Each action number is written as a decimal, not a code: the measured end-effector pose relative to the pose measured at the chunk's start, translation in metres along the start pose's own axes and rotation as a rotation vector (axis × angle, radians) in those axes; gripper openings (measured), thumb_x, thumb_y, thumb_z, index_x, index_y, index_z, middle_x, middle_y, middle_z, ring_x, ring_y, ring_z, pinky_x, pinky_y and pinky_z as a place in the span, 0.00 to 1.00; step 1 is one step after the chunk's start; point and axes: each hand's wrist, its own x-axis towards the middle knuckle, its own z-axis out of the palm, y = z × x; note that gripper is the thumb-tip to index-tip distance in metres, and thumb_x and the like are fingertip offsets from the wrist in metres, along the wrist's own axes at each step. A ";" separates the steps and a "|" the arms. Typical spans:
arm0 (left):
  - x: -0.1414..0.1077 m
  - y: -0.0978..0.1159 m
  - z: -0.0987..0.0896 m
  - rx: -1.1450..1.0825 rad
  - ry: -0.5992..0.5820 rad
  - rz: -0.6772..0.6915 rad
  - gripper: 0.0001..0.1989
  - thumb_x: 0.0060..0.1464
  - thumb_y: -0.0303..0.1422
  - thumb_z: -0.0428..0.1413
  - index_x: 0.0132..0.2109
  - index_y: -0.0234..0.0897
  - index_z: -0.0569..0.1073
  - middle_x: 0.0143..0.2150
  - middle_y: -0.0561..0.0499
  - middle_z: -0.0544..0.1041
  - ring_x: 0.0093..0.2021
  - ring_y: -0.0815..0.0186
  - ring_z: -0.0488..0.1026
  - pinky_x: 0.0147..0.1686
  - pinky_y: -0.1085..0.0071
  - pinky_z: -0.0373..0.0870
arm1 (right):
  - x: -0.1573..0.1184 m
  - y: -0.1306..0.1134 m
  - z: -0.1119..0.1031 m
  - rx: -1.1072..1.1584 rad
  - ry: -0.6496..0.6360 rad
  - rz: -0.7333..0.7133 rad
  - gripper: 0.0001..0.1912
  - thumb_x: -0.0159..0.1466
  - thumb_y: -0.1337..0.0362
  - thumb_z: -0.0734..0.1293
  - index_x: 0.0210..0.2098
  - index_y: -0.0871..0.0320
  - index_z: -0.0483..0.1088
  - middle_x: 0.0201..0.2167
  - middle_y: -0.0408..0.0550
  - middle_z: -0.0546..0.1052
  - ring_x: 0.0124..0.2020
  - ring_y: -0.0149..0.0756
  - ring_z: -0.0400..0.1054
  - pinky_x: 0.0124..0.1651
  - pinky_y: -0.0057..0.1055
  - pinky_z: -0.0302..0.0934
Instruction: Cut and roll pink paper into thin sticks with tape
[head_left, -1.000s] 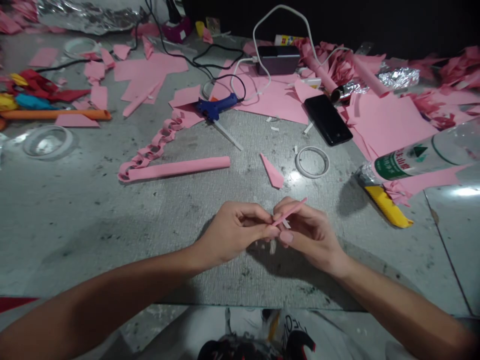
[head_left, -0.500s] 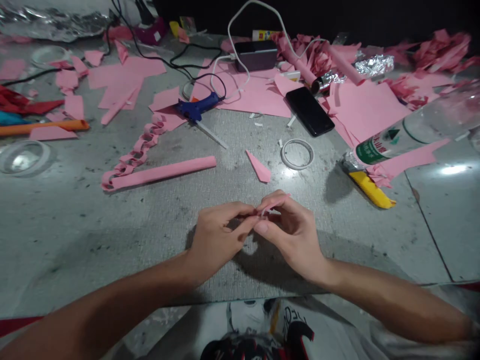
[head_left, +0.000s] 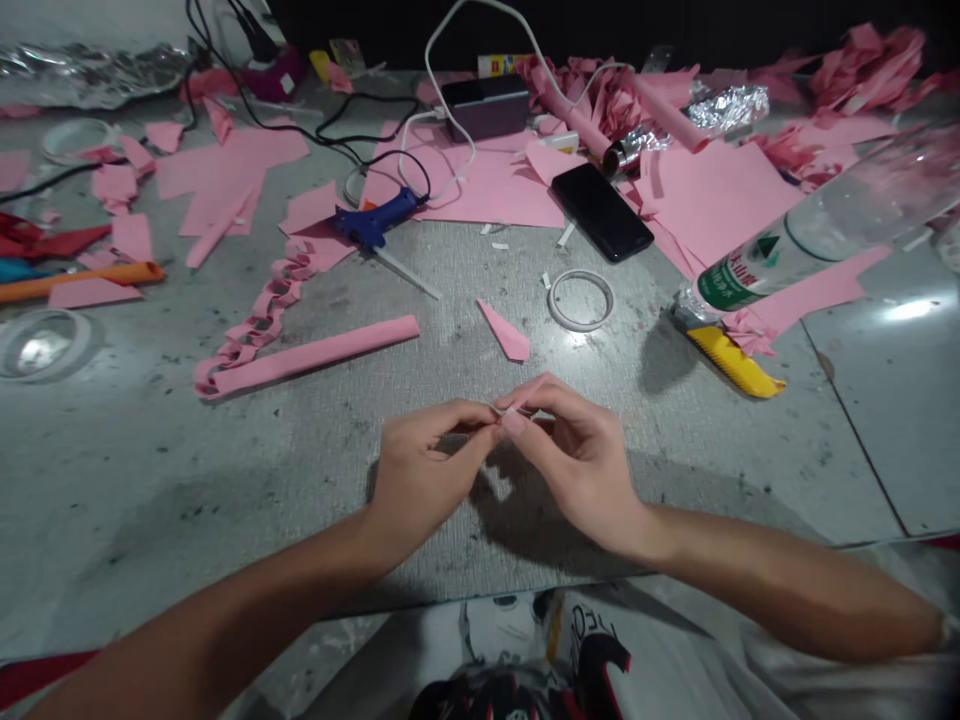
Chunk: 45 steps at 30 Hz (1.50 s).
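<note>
Close to the front edge of the table, my left hand (head_left: pixel 427 470) and my right hand (head_left: pixel 581 460) meet fingertip to fingertip. Both pinch a small piece of pink paper (head_left: pixel 534 390), with a whitish bit at the thumbs that may be tape. My fingers cover most of it. Just beyond them lies a pointed pink paper piece (head_left: pixel 506 332). A roll of white tape (head_left: pixel 580 300) rests to its right. To the left are a rolled pink paper strip (head_left: pixel 315 358) and a pink paper chain (head_left: pixel 259 320) that joins its left end.
Behind are a blue glue gun (head_left: pixel 382 222), a black phone (head_left: pixel 602 212) and a dark box (head_left: pixel 486 107) with a white cable. A plastic bottle (head_left: pixel 817 250) leans over a yellow cutter (head_left: pixel 735 362) at right. Pink paper scraps and black cables spread along the back.
The view has shifted slightly. The pink paper between my fingers has turned, and its free end now sits behind my right fingers instead of sticking out past them.
</note>
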 end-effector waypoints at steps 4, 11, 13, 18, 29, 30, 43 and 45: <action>0.001 0.001 0.000 -0.060 -0.021 -0.091 0.05 0.61 0.29 0.66 0.35 0.41 0.85 0.33 0.56 0.87 0.31 0.68 0.82 0.35 0.75 0.77 | -0.001 0.002 -0.001 -0.021 -0.004 0.002 0.04 0.73 0.63 0.73 0.44 0.51 0.83 0.42 0.47 0.82 0.43 0.37 0.76 0.45 0.37 0.69; 0.004 -0.003 -0.003 -0.287 -0.088 -0.232 0.07 0.57 0.34 0.71 0.33 0.39 0.85 0.30 0.52 0.85 0.30 0.67 0.80 0.32 0.74 0.77 | 0.006 0.002 -0.009 -0.013 -0.039 -0.005 0.05 0.69 0.62 0.77 0.45 0.49 0.85 0.41 0.46 0.83 0.41 0.37 0.76 0.42 0.37 0.71; 0.006 -0.004 -0.004 -0.332 -0.094 -0.277 0.07 0.55 0.34 0.73 0.33 0.39 0.85 0.29 0.52 0.84 0.30 0.67 0.80 0.31 0.75 0.77 | 0.010 0.000 -0.013 0.001 -0.063 -0.005 0.06 0.68 0.63 0.78 0.45 0.49 0.85 0.39 0.45 0.83 0.38 0.35 0.76 0.40 0.35 0.71; 0.009 -0.004 -0.006 -0.376 -0.128 -0.337 0.08 0.53 0.36 0.74 0.32 0.38 0.84 0.28 0.50 0.84 0.28 0.67 0.79 0.29 0.74 0.75 | 0.016 -0.005 -0.019 0.020 -0.090 0.011 0.03 0.70 0.63 0.77 0.39 0.51 0.86 0.35 0.45 0.83 0.34 0.34 0.74 0.36 0.33 0.70; 0.009 -0.002 -0.005 -0.497 -0.176 -0.347 0.10 0.53 0.36 0.75 0.31 0.39 0.85 0.27 0.51 0.84 0.27 0.68 0.79 0.30 0.74 0.76 | 0.018 -0.002 -0.021 0.274 -0.212 0.126 0.05 0.68 0.59 0.78 0.42 0.52 0.85 0.35 0.44 0.82 0.30 0.30 0.76 0.30 0.29 0.69; 0.009 -0.003 -0.005 -0.491 -0.171 -0.348 0.09 0.53 0.36 0.75 0.31 0.39 0.85 0.27 0.51 0.84 0.27 0.67 0.79 0.30 0.74 0.76 | 0.017 -0.002 -0.021 0.276 -0.225 0.126 0.06 0.68 0.59 0.78 0.44 0.51 0.85 0.36 0.44 0.82 0.32 0.31 0.77 0.32 0.30 0.71; 0.007 -0.012 -0.003 -0.646 -0.039 -0.269 0.06 0.51 0.32 0.76 0.33 0.46 0.87 0.40 0.52 0.80 0.41 0.68 0.78 0.43 0.73 0.77 | 0.020 0.017 -0.024 0.156 -0.329 0.240 0.11 0.66 0.57 0.80 0.44 0.55 0.82 0.40 0.47 0.85 0.38 0.35 0.79 0.43 0.34 0.74; 0.009 -0.011 -0.002 -0.695 -0.016 -0.316 0.07 0.50 0.31 0.77 0.31 0.45 0.87 0.39 0.54 0.77 0.38 0.71 0.75 0.38 0.76 0.75 | 0.017 0.016 -0.018 0.108 -0.335 0.243 0.14 0.63 0.56 0.82 0.43 0.55 0.83 0.37 0.46 0.86 0.35 0.35 0.79 0.40 0.34 0.74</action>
